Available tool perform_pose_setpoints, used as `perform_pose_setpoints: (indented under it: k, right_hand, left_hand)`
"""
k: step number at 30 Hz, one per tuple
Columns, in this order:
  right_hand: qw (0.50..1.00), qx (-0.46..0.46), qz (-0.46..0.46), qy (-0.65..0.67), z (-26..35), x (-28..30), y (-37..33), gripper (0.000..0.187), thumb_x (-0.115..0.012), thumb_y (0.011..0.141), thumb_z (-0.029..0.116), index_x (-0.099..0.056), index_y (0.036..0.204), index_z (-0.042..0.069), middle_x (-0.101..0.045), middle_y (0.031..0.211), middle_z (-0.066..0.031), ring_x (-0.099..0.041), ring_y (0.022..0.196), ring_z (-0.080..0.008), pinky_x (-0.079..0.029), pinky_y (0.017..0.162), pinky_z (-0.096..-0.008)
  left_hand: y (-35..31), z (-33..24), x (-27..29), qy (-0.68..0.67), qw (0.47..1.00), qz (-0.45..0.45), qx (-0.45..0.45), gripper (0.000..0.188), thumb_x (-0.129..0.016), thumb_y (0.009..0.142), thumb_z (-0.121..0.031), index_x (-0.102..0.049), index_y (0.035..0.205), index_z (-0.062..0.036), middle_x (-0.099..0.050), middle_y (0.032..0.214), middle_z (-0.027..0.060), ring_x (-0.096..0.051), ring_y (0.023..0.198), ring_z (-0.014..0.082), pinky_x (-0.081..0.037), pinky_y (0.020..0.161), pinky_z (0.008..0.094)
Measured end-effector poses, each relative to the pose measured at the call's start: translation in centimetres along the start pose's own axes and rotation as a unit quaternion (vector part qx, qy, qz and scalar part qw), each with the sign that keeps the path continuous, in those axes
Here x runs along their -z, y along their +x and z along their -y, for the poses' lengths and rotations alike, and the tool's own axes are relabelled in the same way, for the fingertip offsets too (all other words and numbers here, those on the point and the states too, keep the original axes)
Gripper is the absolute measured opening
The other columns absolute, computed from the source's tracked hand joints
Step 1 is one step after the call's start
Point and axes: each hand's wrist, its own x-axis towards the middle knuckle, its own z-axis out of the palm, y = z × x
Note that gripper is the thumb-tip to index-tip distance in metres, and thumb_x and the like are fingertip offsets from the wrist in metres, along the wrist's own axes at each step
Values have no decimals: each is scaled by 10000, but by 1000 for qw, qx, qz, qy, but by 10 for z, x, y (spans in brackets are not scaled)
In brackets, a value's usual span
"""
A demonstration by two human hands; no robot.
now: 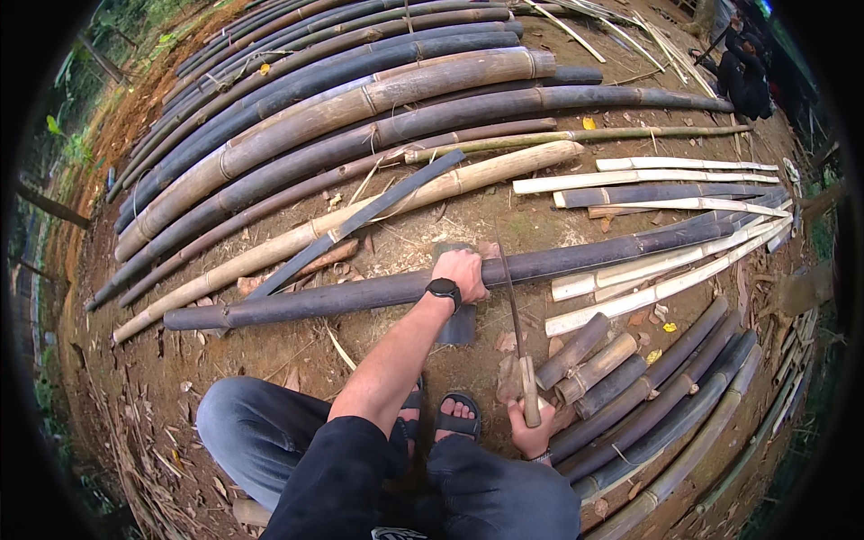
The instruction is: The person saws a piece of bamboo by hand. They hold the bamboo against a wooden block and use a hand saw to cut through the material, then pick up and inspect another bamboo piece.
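Observation:
A long dark bamboo pole [360, 292] lies across the ground in front of me. My left hand [461, 272], with a black watch on its wrist, is closed over the pole's middle. Beneath that spot a short dark piece [456, 326] sticks out crosswise. At the lower right my right hand [531, 434] is wrapped round the wooden handle of a long-bladed tool [529, 387]. Its narrow blade reaches up across the pole, just right of my left hand. Seen edge-on, the blade could be a saw's or a machete's; I cannot tell which.
Many bamboo poles [387, 126] lie side by side at the far left. Pale split strips [643, 286] lie at the right. Short cut pieces [605, 367] and several dark lengths [670, 414] rest beside my right hand. A person in dark clothes [745, 76] is at the far right.

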Motion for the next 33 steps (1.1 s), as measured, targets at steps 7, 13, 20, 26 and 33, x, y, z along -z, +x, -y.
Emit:
perform_pose_setpoints:
  k: [7, 13, 20, 26, 33]
  right_hand:
    - [999, -22, 29, 17, -6, -6, 16, 269, -717, 796, 53, -522, 611, 32, -504, 525, -10, -484, 498, -87, -390, 484, -310]
    - [993, -111, -18, 19, -10, -4, 62, 242, -716, 794, 50, -542, 628, 21, -526, 535, -21, -499, 501, -93, -391, 481, -306]
    - [997, -71, -17, 10, -2, -18, 59, 296, -706, 834, 94, -519, 619, 17, -484, 514, -22, -465, 489, -92, -370, 474, -316]
    - [1000, 11, 18, -12, -14, 1, 11, 253, -703, 811, 74, -534, 634, 10, -508, 528, -26, -485, 493, -109, -395, 489, -322]
    - [999, -38, 18, -10, -10, -16, 39, 294, -709, 817, 67, -499, 616, 25, -486, 518, 0, -440, 481, -82, -348, 464, -306]
  left_hand:
    - [4, 12, 9, -5, 999, 33, -1, 483, -774, 647, -483, -748, 811, -29, -730, 882, 188, -718, 847, 310, -574, 755, 390]
    - [4, -2, 3, -14, 1000, 24, -8, 480, -773, 626, -462, -738, 807, -19, -727, 921, 179, -717, 868, 302, -576, 766, 394]
    - [-1, -6, 1, -5, 1000, 11, -15, 478, -749, 620, -463, -747, 814, -26, -727, 912, 168, -714, 878, 305, -576, 777, 391]
    - [1, -1, 2, -5, 1000, 0, -23, 470, -758, 613, -450, -747, 810, -23, -729, 902, 174, -714, 879, 313, -575, 791, 394]
    - [0, 8, -14, 13, 998, -47, -28, 505, -758, 635, -467, -739, 851, -11, -719, 975, 178, -703, 908, 312, -567, 821, 392]
